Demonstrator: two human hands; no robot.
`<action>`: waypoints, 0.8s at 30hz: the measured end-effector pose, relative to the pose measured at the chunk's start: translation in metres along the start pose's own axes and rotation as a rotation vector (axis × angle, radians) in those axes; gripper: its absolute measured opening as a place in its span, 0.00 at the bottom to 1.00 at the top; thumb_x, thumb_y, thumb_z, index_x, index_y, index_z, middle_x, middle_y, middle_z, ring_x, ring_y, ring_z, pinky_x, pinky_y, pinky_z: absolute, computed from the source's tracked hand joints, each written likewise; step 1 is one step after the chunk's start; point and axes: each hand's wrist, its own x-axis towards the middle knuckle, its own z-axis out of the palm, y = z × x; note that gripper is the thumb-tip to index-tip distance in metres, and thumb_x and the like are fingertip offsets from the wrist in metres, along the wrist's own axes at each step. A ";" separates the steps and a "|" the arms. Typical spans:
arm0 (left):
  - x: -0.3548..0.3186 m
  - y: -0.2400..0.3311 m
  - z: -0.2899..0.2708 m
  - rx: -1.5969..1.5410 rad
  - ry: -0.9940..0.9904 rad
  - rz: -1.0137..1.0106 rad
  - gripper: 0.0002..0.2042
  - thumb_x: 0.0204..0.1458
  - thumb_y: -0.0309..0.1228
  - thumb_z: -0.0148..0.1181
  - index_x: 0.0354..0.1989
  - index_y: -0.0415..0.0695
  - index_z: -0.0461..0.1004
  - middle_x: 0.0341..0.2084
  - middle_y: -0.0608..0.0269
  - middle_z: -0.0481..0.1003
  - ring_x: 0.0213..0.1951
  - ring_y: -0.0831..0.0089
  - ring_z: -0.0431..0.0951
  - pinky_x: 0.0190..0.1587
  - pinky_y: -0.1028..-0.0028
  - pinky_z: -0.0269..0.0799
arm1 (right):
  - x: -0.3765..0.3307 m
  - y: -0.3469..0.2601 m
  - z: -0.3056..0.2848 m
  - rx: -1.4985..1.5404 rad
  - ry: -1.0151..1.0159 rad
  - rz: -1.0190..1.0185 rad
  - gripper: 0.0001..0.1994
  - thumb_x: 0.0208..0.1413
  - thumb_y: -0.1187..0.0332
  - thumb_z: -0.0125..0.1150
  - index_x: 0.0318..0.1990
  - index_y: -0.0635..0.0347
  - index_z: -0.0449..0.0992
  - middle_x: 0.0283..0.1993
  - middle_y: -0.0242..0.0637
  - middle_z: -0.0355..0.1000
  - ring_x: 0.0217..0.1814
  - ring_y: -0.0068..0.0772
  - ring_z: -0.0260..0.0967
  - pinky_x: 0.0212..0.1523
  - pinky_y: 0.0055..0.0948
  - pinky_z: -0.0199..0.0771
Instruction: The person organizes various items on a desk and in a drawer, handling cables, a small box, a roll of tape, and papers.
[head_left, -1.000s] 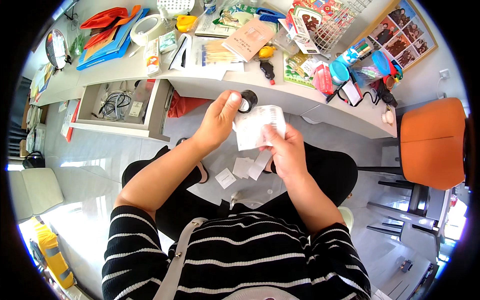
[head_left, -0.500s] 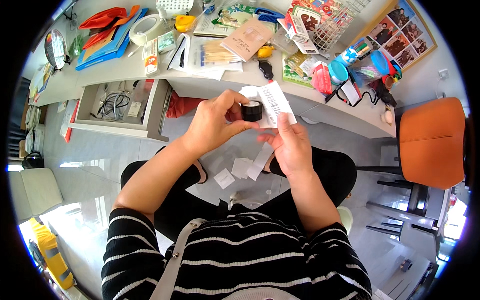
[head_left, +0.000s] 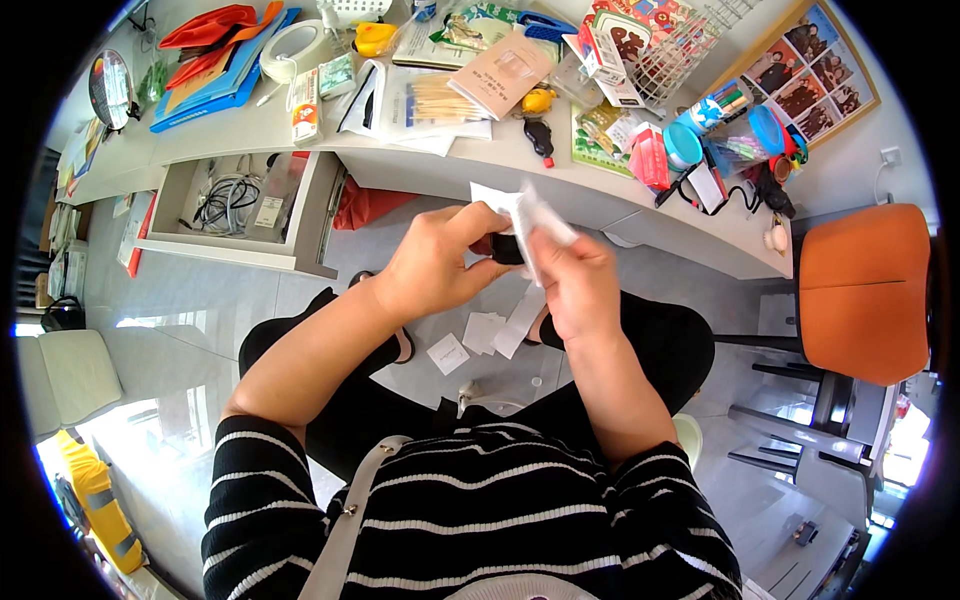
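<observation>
In front of my lap, my left hand (head_left: 432, 258) is closed with thumb and fingers around a small black cylinder (head_left: 507, 250), partly hidden behind the fingers and paper. My right hand (head_left: 580, 288) pinches a white printed paper slip (head_left: 545, 222) by its near edge, thumb on top. The slip is smeared by motion and seen at a steep angle, close against the cylinder. A white corner of paper (head_left: 490, 195) sticks out above my left fingertips. Several white paper pieces (head_left: 483, 333) lie on the floor between my feet.
Ahead is a cluttered desk (head_left: 390, 170) with an open drawer (head_left: 300, 250) of cables at left. On it lie a bag of wooden sticks (head_left: 440, 103), a tan booklet (head_left: 502, 75), a tape roll (head_left: 290, 55) and a wire basket (head_left: 680, 60). An orange chair (head_left: 862, 292) stands at right.
My right hand has swung the slip from lying nearly flat to a steep tilt, towards the cylinder. The cylinder is now more covered, and my left hand has barely moved.
</observation>
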 end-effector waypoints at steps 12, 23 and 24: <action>0.006 0.002 0.001 -1.176 0.016 -0.596 0.18 0.45 0.24 0.66 0.45 0.41 0.69 0.38 0.65 0.73 0.42 0.77 0.72 0.45 0.74 0.72 | 0.012 -0.029 -0.001 0.223 0.256 -0.186 0.14 0.57 0.69 0.57 0.46 0.71 0.71 0.43 0.38 0.73 0.43 0.27 0.71 0.44 0.27 0.72; 0.009 -0.001 -0.003 -0.358 -0.032 -0.265 0.19 0.40 0.33 0.71 0.40 0.38 0.73 0.31 0.61 0.73 0.34 0.71 0.74 0.36 0.74 0.71 | -0.001 -0.017 0.018 -0.184 -0.045 -0.296 0.10 0.54 0.68 0.61 0.36 0.67 0.78 0.46 0.35 0.70 0.45 0.20 0.65 0.44 0.23 0.66; 0.009 -0.002 -0.008 -0.199 -0.072 -0.210 0.19 0.39 0.34 0.71 0.39 0.38 0.73 0.29 0.59 0.73 0.32 0.69 0.74 0.34 0.74 0.70 | 0.000 -0.019 0.017 -0.112 -0.072 -0.173 0.09 0.52 0.70 0.63 0.36 0.68 0.77 0.45 0.34 0.70 0.45 0.20 0.66 0.44 0.21 0.67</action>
